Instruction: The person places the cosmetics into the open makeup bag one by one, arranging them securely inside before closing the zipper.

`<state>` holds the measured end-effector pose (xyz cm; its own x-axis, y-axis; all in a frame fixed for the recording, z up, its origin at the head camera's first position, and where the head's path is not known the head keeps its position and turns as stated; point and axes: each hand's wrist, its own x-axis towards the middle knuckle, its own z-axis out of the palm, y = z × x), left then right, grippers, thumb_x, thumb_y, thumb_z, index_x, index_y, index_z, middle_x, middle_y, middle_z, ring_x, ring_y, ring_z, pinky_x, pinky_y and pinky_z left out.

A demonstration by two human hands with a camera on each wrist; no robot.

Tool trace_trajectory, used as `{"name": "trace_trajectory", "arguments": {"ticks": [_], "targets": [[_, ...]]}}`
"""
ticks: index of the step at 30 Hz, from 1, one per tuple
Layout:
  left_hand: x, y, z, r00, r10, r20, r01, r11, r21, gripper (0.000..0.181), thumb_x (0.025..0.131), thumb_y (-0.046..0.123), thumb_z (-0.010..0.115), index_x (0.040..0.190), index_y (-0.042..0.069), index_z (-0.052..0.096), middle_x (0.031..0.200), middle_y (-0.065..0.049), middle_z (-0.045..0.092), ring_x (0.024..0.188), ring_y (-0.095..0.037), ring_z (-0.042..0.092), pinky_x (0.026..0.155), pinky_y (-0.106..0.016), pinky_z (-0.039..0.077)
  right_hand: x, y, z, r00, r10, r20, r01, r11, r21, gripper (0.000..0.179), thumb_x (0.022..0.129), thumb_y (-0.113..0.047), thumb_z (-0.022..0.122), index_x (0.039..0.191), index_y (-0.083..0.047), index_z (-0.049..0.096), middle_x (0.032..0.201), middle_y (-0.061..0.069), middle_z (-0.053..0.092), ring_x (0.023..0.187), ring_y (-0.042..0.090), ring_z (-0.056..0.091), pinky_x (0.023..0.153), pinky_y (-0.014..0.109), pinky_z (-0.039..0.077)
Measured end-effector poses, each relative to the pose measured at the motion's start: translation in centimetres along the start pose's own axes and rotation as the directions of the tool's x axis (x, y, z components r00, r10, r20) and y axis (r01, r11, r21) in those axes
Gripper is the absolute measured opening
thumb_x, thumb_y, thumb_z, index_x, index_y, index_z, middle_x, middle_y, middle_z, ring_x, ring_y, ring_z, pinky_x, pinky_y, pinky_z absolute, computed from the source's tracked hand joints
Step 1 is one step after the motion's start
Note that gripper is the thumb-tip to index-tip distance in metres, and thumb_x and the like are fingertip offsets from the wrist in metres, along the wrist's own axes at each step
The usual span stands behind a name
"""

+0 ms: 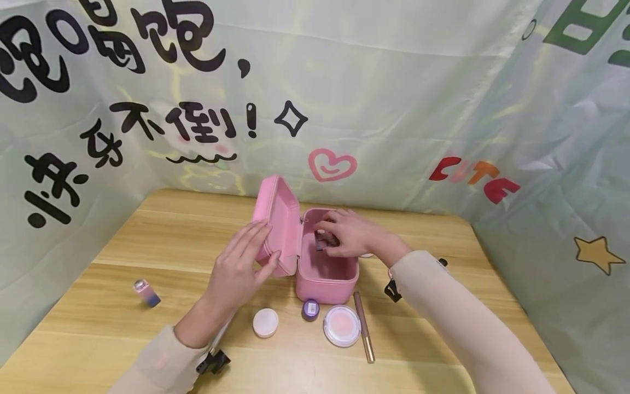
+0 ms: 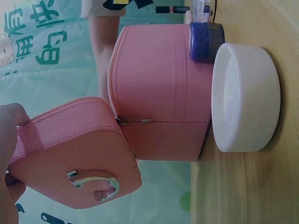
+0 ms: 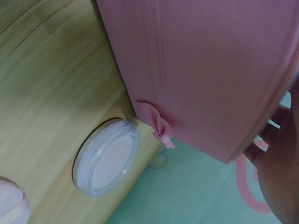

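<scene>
A pink cosmetic case [image 1: 327, 289] stands on the table with its lid [image 1: 266, 207] swung up to the left. My left hand [image 1: 235, 269] holds the lid by its outer edge, fingers on one side and thumb on the other, as the left wrist view also shows. Over the case's opening, my right hand [image 1: 351, 232] pinches a small, dark, boxy item [image 1: 325, 241]; its kind cannot be made out. In the right wrist view the case wall [image 3: 210, 79] hides the fingertips and that item.
Before the case lie a white round jar [image 1: 266, 323], a small purple pot [image 1: 310, 310], a round pink compact [image 1: 342, 326] and a slim brown tube [image 1: 364, 328]. A pink-and-blue tube [image 1: 147, 293] lies at left. Printed cloth [image 1: 394, 109] hangs behind the table.
</scene>
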<state>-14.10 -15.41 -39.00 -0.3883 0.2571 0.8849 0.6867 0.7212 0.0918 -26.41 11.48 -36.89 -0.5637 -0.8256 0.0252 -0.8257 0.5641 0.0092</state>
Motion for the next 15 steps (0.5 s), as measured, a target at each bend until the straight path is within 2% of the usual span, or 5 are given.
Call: {"name": "trace_trajectory", "arguments": {"ticks": [4,9,15], "targets": [[0.0,0.0,0.0,1.0,0.007,-0.009,-0.007,1.0,0.004,0.049,0.1,0.036,0.05,0.123,-0.007,0.061,0.124,-0.021,0.062,0.115,-0.038,0.059,0.096,-0.046,0.051,0.9,0.0,0.5,1.0,-0.007,0.023,0.007,1.0,-0.02,0.053,0.084,-0.042,0.064,0.131,-0.016,0.057,0.124,0.007,0.053,0.118,0.027,0.049,0.104,0.048,0.04],[0.0,0.0,0.1,1.0,0.012,-0.015,-0.012,1.0,0.008,0.049,0.1,0.035,0.05,0.122,-0.006,0.061,0.124,-0.021,0.063,0.114,-0.038,0.059,0.097,-0.045,0.051,1.7,-0.1,1.2,0.997,-0.007,0.072,0.014,0.995,-0.098,0.051,0.083,-0.046,0.065,0.122,-0.015,0.056,0.113,0.007,0.053,0.108,0.028,0.052,0.1,0.049,0.043],[0.0,0.1,0.1,1.0,0.008,-0.014,-0.008,1.0,0.009,0.048,0.1,0.034,0.05,0.123,-0.006,0.061,0.124,-0.021,0.063,0.114,-0.037,0.06,0.097,-0.045,0.051,2.6,-0.5,1.8,0.99,0.03,0.14,-0.015,0.994,-0.105,0.049,0.084,-0.049,0.065,0.12,-0.017,0.054,0.114,0.007,0.053,0.107,0.027,0.052,0.094,0.047,0.046]]}}
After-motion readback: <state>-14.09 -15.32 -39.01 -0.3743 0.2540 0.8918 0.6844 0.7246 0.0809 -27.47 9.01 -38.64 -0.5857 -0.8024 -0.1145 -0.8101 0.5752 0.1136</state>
